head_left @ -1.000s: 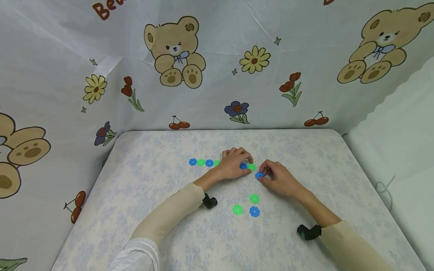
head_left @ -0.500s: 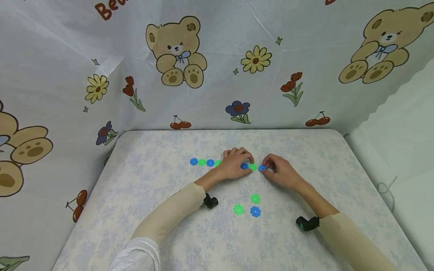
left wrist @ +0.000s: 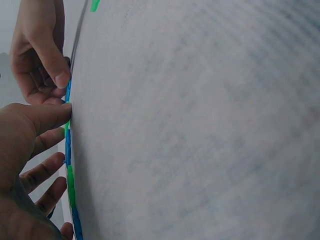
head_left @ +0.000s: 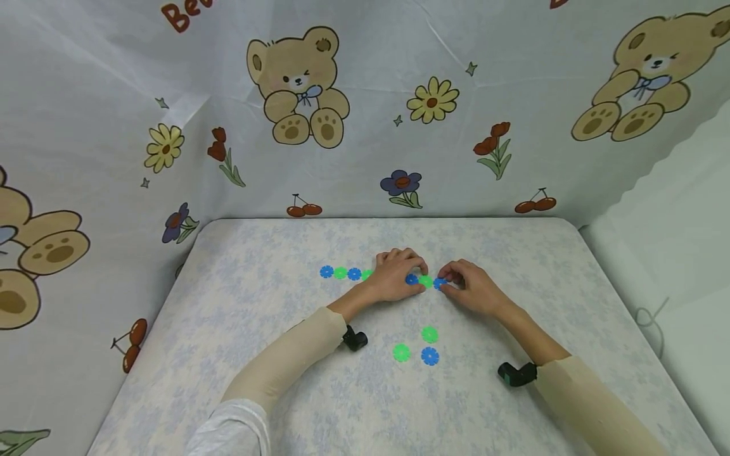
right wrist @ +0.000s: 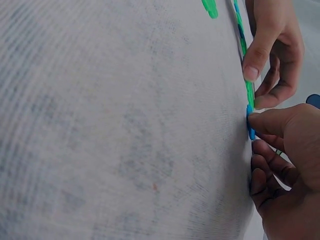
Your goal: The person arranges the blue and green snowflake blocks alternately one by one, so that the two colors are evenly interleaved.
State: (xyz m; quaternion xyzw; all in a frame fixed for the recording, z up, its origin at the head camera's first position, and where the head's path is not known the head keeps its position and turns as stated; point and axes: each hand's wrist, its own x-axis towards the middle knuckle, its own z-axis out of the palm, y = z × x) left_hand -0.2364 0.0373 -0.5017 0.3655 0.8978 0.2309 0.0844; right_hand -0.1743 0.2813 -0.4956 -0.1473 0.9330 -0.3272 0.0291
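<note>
A row of notched plastic snowflake discs, alternating blue and green, lies across the table; its left end is a blue disc [head_left: 327, 272]. My left hand [head_left: 393, 278] spans the row and hides its middle, thumb and index finger holding the green disc [head_left: 426, 281] at the right end. Between thumb and fingertips my right hand [head_left: 473, 291] pinches a blue disc [head_left: 439, 284], right at that green disc's edge. Seen edge-on in the right wrist view, the pinched blue disc [right wrist: 250, 122] meets the end of the green disc [right wrist: 250, 92].
Nearer the body lie three loose discs: a green one [head_left: 429, 334], another green one [head_left: 402, 353] and a blue one [head_left: 430, 356]. Behind the pale patterned table [head_left: 256, 247] hangs a curtain [head_left: 353, 171] printed with bears and flowers.
My right hand has brought the blue disc up and away from the body, to the green disc at the row's right end. My left hand has stayed in place.
</note>
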